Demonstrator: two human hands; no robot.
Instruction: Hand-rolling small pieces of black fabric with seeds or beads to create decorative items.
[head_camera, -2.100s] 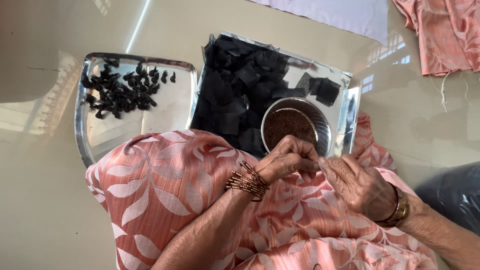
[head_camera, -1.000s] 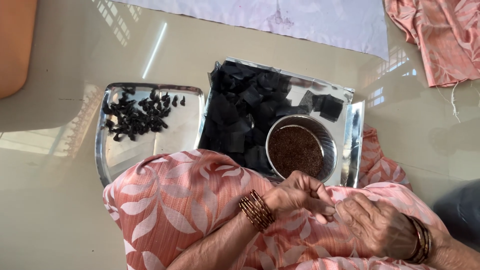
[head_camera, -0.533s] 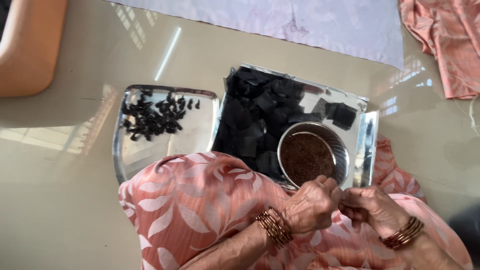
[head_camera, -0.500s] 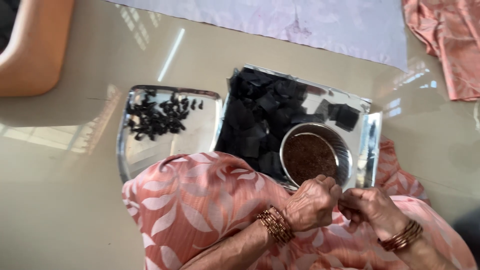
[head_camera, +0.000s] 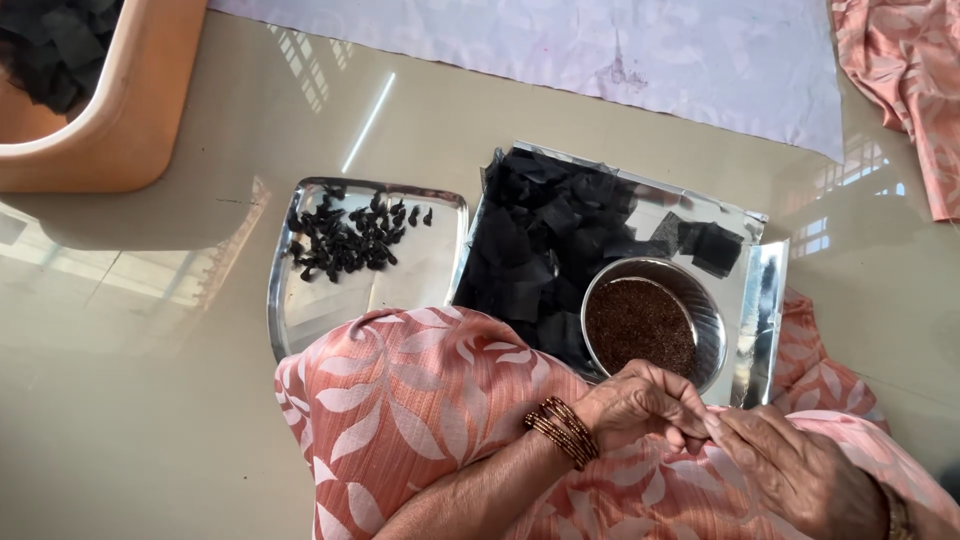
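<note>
The left hand and the right hand meet over the lap, fingertips touching. The fingers are curled tight together; I cannot tell what small thing is pinched there. Just above them sits a round steel bowl of brown seeds, on a shiny tray with black squares. A second tray beside it holds little black rolled bits
</note>
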